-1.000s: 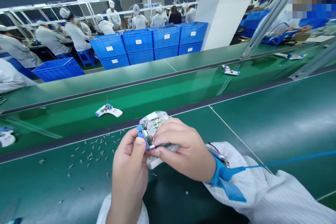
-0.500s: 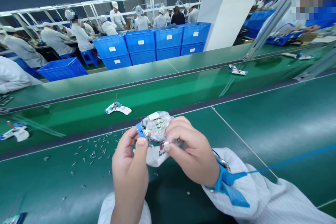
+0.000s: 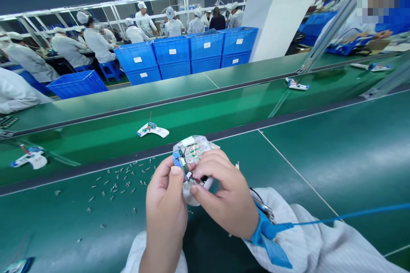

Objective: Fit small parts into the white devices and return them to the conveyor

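Note:
My left hand (image 3: 167, 192) is closed around a handheld device half-shell (image 3: 177, 158) with a blue end and a white body. A narrow green circuit board (image 3: 183, 164) sits inside it. Thumb and fingers of my right hand (image 3: 221, 190) are pinched over red wires (image 3: 196, 180) in the shell, beside a small white connector (image 3: 188, 174) near the board. My right fingers partly cover the shell. Just behind the device is a clear plastic bag (image 3: 200, 140) with small metal parts in it. A blue strap (image 3: 265, 230) goes round my right wrist.
Small metal pieces (image 3: 115, 187) lie scattered on the green bench (image 3: 288, 196). On the green conveyor belt (image 3: 205, 113) are similar white shells (image 3: 158, 131). Bottom left is another circuit board (image 3: 21, 265). Blue bins (image 3: 173, 53) and co-workers in white stand beyond.
The white connector has moved left, from my right fingertips to beside the board. Both hands are nearer each other, and the device has turned. The shells on the belt have shifted right.

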